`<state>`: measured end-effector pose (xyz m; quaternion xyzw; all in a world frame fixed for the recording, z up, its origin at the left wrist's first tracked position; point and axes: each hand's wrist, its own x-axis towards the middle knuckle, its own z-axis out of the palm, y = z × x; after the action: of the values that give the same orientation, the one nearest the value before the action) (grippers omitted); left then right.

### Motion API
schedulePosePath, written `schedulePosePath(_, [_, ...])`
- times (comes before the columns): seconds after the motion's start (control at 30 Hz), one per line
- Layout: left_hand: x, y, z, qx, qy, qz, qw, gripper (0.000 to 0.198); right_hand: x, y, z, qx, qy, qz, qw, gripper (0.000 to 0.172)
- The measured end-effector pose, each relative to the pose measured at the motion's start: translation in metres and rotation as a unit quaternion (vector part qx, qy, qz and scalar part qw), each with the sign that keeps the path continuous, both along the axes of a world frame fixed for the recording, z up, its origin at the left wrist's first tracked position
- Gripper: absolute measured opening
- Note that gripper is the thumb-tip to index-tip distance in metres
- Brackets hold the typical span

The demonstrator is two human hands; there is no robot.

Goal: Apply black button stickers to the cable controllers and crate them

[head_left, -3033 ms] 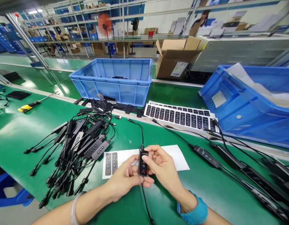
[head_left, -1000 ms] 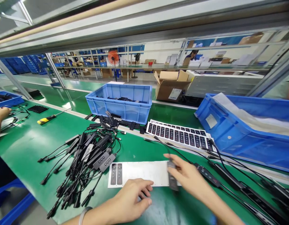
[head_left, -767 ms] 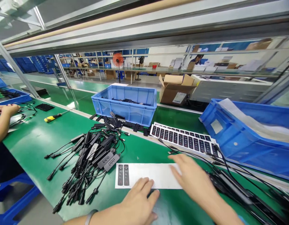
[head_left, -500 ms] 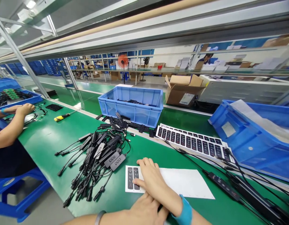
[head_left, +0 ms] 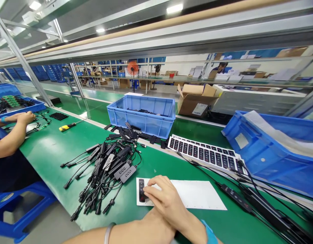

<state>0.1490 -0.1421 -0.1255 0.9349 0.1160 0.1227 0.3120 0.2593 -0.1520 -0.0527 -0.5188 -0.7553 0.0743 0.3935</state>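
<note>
A white backing sheet (head_left: pixel 197 193) lies on the green bench in front of me, with one black sticker label (head_left: pixel 141 190) showing at its left end. My right hand (head_left: pixel 163 195), with a teal band at the wrist, is over the sheet. Its thumb and forefinger are pinched together just right of that label, on a second sticker label that they hide. Beneath the right wrist, my left hand (head_left: pixel 156 222) crosses from the left, a grey bracelet on its arm; its fingers are hidden. Left of the sheet lies a heap of black cabled controllers (head_left: pixel 110 169).
A blue bin (head_left: pixel 141 118) with dark parts stands behind the heap. Full label sheets (head_left: pixel 204 152) lie at the back right, near black cables and a controller (head_left: pixel 235 196). Another blue bin (head_left: pixel 268 152) tilts at right. A screwdriver (head_left: pixel 67 127) and a co-worker's arms (head_left: pixel 11 139) are at left.
My right hand has gone from lying flat on the sheet to a raised pinch. Two labels showed at the sheet's left end; now only one does. The view has shifted slightly.
</note>
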Motion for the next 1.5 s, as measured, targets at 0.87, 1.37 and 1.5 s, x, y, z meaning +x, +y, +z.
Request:
schedulePosePath(0.87, [-0.031, 0.089, 0.154, -0.614, -0.314, 0.26, 0.676, 0.046, 0.051, -0.01, -0.034, -0.078, 0.557, -0.16, 0.811, 0.027])
schedulePosePath(1.37, [0.015, 0.027, 0.061, -0.695, -0.106, 0.165, 0.692, 0.068, 0.041, -0.016, -0.03, -0.176, 0.55, -0.126, 0.807, 0.037])
schedulePosePath(1.5, [0.014, 0.027, 0.061, -0.7, -0.11, 0.15, 0.689, 0.067, 0.041, -0.016, -0.031, -0.175, 0.531, -0.125, 0.819, 0.036])
